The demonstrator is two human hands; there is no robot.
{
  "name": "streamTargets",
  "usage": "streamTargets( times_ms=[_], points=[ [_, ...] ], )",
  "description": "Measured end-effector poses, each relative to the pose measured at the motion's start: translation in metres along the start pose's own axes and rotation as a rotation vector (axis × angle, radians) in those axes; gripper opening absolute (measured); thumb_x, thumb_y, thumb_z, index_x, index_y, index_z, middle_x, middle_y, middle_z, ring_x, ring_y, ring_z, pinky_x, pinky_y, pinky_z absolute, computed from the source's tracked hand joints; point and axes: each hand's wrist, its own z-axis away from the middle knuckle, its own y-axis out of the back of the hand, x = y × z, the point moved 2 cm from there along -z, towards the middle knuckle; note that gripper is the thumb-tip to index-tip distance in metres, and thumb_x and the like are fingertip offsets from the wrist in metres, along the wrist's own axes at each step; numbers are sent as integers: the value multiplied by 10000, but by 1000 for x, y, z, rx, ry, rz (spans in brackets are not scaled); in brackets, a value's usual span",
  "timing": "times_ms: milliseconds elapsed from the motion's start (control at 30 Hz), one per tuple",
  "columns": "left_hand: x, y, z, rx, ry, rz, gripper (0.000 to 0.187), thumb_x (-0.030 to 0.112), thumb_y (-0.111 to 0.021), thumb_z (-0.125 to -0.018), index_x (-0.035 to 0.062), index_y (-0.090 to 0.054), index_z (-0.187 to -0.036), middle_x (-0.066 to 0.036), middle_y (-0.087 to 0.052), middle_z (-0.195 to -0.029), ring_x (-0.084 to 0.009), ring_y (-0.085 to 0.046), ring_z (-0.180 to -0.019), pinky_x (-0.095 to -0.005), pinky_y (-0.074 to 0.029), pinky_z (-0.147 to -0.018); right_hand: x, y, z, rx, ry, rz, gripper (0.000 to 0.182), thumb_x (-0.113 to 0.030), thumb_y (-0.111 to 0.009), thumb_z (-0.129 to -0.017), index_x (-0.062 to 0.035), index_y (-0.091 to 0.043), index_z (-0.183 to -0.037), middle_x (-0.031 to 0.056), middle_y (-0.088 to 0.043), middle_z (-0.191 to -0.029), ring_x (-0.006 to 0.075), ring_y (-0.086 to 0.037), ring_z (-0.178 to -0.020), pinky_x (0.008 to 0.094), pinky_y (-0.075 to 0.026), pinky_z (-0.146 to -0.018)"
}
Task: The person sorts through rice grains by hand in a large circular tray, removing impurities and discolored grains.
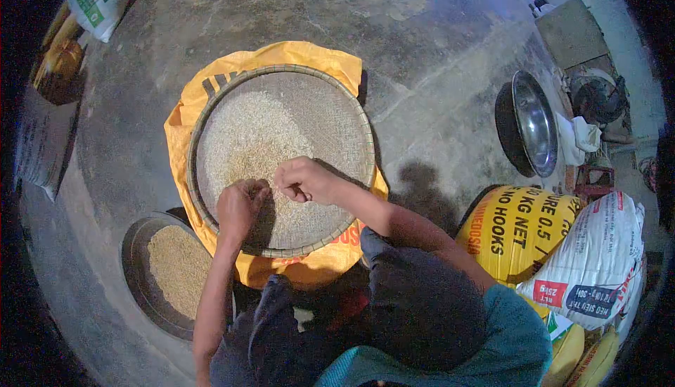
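A round woven tray (337, 119) with a raised rim rests on a flattened orange sack (181, 130). Pale grain (253, 123) is spread over its left and middle part, with a browner patch near the centre. Both hands are over the grain, close together. My left hand (242, 204) has its fingers curled, thumb and fingertips together; anything between them is too small to make out. My right hand (302, 179) is just to the right, fingers bent into a pinch, its contents also too small to see.
A dark basin (133, 250) of brown grain (176, 267) stands at the lower left. At the right are an empty metal basin (538, 123), a yellow sack (517, 232) and a white sack (598, 260). More sacks lie along the left and top edges.
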Motion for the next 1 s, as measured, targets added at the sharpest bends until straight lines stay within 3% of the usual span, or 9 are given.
streamTargets(
  times_ms=[167,233,433,567,667,733,800,867,1000],
  points=[
    [4,2,-1,50,47,122,166,196,-715,-817,62,-715,-916,-157,-700,-893,-329,-677,-799,-392,-514,-706,3,-4,-2,72,-39,101,92,-118,-613,-790,-29,-637,-786,49,-568,-612,125,-520,-503,262,-410,-451],
    [6,6,1,99,46,151,170,195,-721,-813,63,-713,-919,-158,-700,-897,-326,-679,-801,-388,-515,-706,6,-11,-3,309,476,831,146,-170,-607,-816,-27,-630,-830,116,-614,-654,239,-590,-548,372,-476,-534],
    [-8,0,4,55,7,-33,177,210,-730,-813,76,-713,-927,-158,-700,-894,-341,-672,-794,-413,-515,-706,16,-19,-5,242,299,1172,206,-248,-646,-823,-42,-640,-830,190,-659,-774,409,-633,-750,489,-486,-639],
    [-13,-5,2,78,7,-19,180,212,-733,-812,75,-712,-928,-160,-696,-871,-332,-669,-781,-410,-512,-697,10,-19,-3,270,390,1188,175,-209,-604,-830,-35,-617,-831,157,-650,-719,343,-640,-656,456,-485,-600],
    [-22,-8,0,86,32,187,157,188,-714,-836,46,-698,-900,-130,-697,-828,-255,-664,-722,-353,-502,-659,1,-10,-2,227,324,740,159,-167,-554,-826,-18,-577,-775,88,-622,-656,224,-601,-556,386,-472,-542],
    [-34,-13,-2,98,54,373,152,173,-700,-854,24,-686,-876,-104,-699,-800,-208,-653,-684,-318,-493,-634,8,3,-8,-63,-22,-95,152,-147,-537,-807,-20,-590,-740,26,-583,-639,127,-551,-544,306,-458,-522],
    [-33,-8,-7,99,132,798,156,150,-669,-882,5,-657,-827,-37,-667,-766,-130,-596,-628,-263,-459,-603,5,-1,-7,-52,-29,-151,150,-159,-567,-805,-32,-598,-731,14,-578,-652,113,-552,-562,273,-457,-524],
    [-36,0,-4,11,314,830,135,141,-661,-882,29,-628,-817,-4,-630,-747,-115,-584,-623,-256,-453,-594,-1,-10,-7,240,285,581,137,-161,-579,-811,-31,-613,-780,51,-612,-650,177,-602,-581,335,-480,-539],
    [-34,7,0,-10,459,1196,89,115,-645,-876,59,-596,-827,-3,-601,-719,-94,-573,-624,-239,-457,-583,5,-26,-5,289,372,929,138,-169,-588,-819,-36,-625,-807,108,-649,-686,266,-646,-628,413,-494,-583]
  ],
)
